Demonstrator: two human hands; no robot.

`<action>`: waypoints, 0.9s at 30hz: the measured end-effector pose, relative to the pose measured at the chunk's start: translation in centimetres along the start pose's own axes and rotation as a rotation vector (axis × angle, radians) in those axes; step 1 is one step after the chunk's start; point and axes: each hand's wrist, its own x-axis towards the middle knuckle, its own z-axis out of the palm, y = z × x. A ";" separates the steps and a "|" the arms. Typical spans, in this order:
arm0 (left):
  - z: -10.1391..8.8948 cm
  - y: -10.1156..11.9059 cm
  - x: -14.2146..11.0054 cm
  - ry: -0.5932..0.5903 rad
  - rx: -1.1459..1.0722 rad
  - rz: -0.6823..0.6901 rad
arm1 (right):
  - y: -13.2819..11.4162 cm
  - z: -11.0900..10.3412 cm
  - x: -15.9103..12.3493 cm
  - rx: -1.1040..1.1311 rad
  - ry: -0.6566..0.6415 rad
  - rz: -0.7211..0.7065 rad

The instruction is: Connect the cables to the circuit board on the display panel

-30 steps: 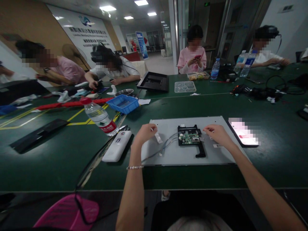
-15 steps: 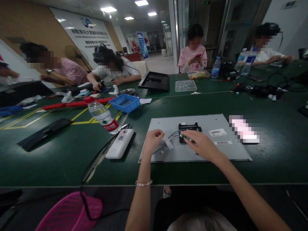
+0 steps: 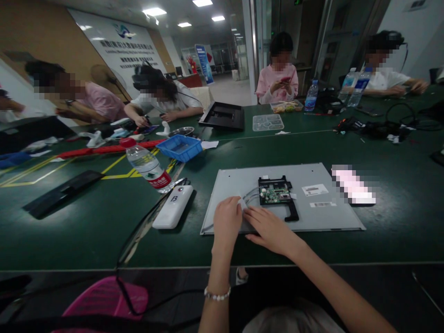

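A grey metal panel (image 3: pixel 239 178) lies flat on the green table in front of me. Fixed near its middle is a black bracket (image 3: pixel 291 210) carrying a green circuit board (image 3: pixel 275 194), with thin grey cables (image 3: pixel 250 195) running out to the left. My left hand (image 3: pixel 228 216) is closed in a pinch over those cables, on a whitish strip of tape (image 3: pixel 242 203) that is mostly hidden. Beside it, my right hand (image 3: pixel 268 227) has straight fingers and a thumb held apart; its fingertips meet the strip and cables near the left fingertips.
A lit phone (image 3: pixel 354 185) lies right of the panel. To the left are a white power bank (image 3: pixel 173 208) with a cable, a water bottle (image 3: pixel 149 166), a blue tray (image 3: pixel 180 148) and a long black cover (image 3: pixel 64 194). Several people sit around the table.
My right hand has come left from the panel's right side, across the circuit board, to the cables. My left hand has moved slightly right and down, keeping the tape strip.
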 end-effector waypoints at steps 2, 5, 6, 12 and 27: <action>0.5 0.4 -0.4 -0.042 0.055 0.001 | -0.1 0.0 -0.1 0.006 -0.006 0.012; 1.3 0.3 -0.7 -0.064 0.074 -0.007 | -0.1 0.0 -0.1 0.010 -0.011 0.026; 1.4 0.1 -0.7 -0.062 0.073 -0.018 | -0.1 0.0 -0.2 0.010 -0.012 0.029; 1.7 -0.5 -0.8 -0.067 0.052 -0.085 | -0.2 0.2 -0.3 0.019 -0.007 0.039; 2.2 -1.2 -1.2 -0.047 -0.024 -0.136 | -0.9 -0.4 -0.6 0.051 0.025 0.075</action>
